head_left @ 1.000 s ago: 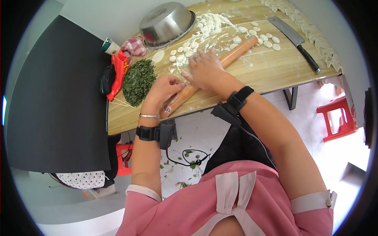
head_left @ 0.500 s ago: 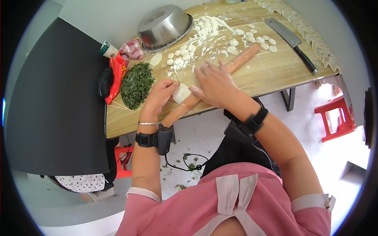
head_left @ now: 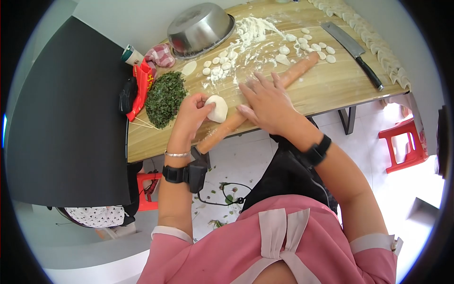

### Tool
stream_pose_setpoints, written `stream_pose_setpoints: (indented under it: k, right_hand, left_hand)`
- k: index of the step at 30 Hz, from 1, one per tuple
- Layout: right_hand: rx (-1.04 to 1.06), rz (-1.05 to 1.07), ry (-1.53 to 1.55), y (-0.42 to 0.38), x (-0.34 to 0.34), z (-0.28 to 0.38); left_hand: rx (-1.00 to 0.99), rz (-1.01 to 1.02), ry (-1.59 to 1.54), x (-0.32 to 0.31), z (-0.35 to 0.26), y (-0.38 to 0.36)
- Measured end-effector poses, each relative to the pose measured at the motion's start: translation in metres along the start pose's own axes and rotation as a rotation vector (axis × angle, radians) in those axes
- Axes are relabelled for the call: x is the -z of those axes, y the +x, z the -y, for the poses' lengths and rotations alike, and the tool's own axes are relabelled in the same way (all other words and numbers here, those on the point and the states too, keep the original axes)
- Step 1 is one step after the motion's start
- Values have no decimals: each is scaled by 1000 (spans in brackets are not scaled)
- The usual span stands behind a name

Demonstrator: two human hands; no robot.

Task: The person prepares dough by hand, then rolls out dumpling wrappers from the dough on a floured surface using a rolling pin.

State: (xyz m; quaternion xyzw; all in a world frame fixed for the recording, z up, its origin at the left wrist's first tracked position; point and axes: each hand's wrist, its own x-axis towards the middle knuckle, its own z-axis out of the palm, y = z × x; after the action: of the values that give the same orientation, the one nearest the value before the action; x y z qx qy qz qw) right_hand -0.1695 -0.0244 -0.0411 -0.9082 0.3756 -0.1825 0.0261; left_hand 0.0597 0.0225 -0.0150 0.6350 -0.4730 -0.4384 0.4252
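Between its thumb and fingers my left hand [head_left: 193,113] pinches the edge of a white, roundish dough wrapper [head_left: 218,110]. My right hand [head_left: 269,102] lies flat, fingers spread, on top of a long wooden rolling pin [head_left: 300,70] that runs diagonally over the front of the table. The wrapper is just left of the pin. A flat dough wrapper [head_left: 189,68] rests beyond my left hand. Several small dough pieces [head_left: 216,60] lie near loose flour [head_left: 253,29], and several more [head_left: 316,47] are by the pin's far end.
On the wooden table [head_left: 326,94] are chopped greens [head_left: 165,99], an upturned metal bowl [head_left: 201,29], a checked cloth [head_left: 161,56], a red bag [head_left: 142,87], a cleaver [head_left: 344,40] and a row of dumplings [head_left: 376,42]. A red stool [head_left: 404,142] stands at the right.
The wrapper in my left hand has lifted off the pin and turned, showing a rounder face. My right hand and the pin have shifted slightly to the right.
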Motion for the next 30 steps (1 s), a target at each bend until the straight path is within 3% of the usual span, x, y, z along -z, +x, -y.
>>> stream_pose_setpoints:
  k: [4,7,9,13,16,18,22,24,28,30]
  right_hand:
    - [34,-149,-40,-21,-4,-1]
    - [-24,-30,-19,-4,4,5]
    - [-118,209,-11,21,10,10]
    - [-144,262,-39,60,-7,11]
    - [-89,135,-51,74,-18,10]
    - [-28,25,-21,57,-18,7]
    - [25,-19,-13,-4,-3,2]
    - [46,-78,-1,-27,0,0]
    - [29,-132,-23,-24,-6,2]
    - [5,-51,-19,-4,-4,5]
  left_hand:
    - [-54,64,171,4,7,-5]
    - [26,1,232,5,1,-2]
    - [24,30,327,13,8,6]
    - [42,49,339,16,2,8]
    - [55,88,475,12,-12,10]
    - [-214,172,616,15,-3,19]
    - [-103,192,524,7,1,19]
    - [-5,-11,90,1,11,12]
    - [20,69,195,4,11,4]
    - [-82,48,365,4,3,2]
